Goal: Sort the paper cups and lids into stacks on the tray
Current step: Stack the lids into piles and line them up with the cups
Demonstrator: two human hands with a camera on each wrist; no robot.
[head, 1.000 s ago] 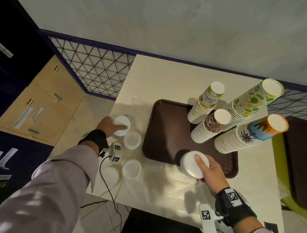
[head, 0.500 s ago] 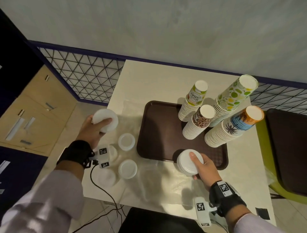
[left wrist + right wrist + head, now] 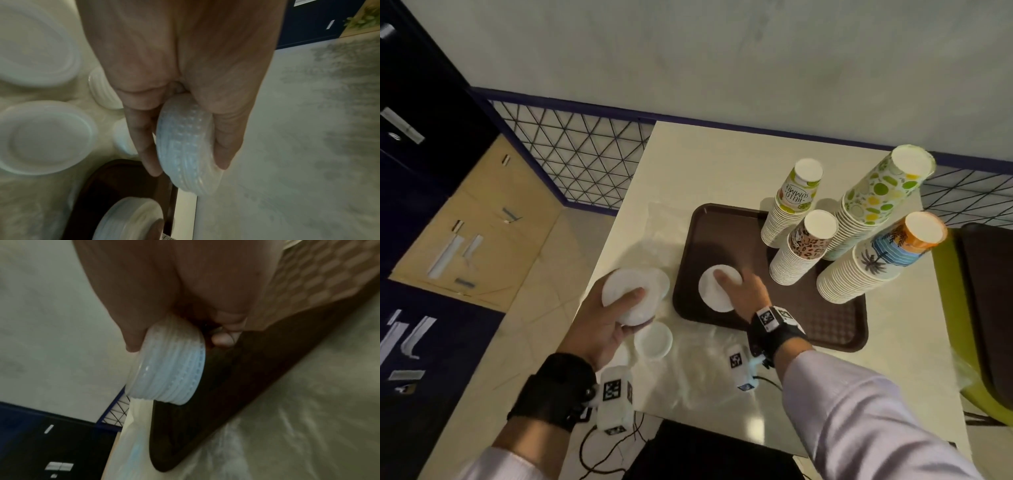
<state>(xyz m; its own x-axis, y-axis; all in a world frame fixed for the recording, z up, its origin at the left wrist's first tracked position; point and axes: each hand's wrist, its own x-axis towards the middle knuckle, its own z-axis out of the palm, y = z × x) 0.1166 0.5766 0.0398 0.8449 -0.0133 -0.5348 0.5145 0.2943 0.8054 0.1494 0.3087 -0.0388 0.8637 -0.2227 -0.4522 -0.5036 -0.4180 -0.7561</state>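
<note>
My left hand [image 3: 619, 308] grips a short stack of white lids [image 3: 625, 294] above the table's left edge, beside the brown tray [image 3: 722, 226]. The left wrist view shows thumb and fingers pinching that ribbed lid stack [image 3: 185, 146]. My right hand [image 3: 726, 284] holds a second lid stack [image 3: 714, 291] low over the tray's near left part; I cannot tell whether it touches. In the right wrist view this lid stack [image 3: 170, 369] sits against the tray [image 3: 226, 386]. Inverted cup stacks stand at the tray's right: lime [image 3: 796, 195], leopard [image 3: 808, 243], green-dotted [image 3: 876, 192], palm-printed [image 3: 887, 253].
Loose white lids lie on the table left of the tray, one [image 3: 654, 339] near my left wrist and another [image 3: 662, 281] behind the held stack. A clear plastic sheet [image 3: 705, 370] covers the table's front. A green chair [image 3: 955, 308] stands to the right.
My left hand lifted its lids off the table and carried them toward the tray. My right hand moved its lid stack from the tray's front edge inward over the tray.
</note>
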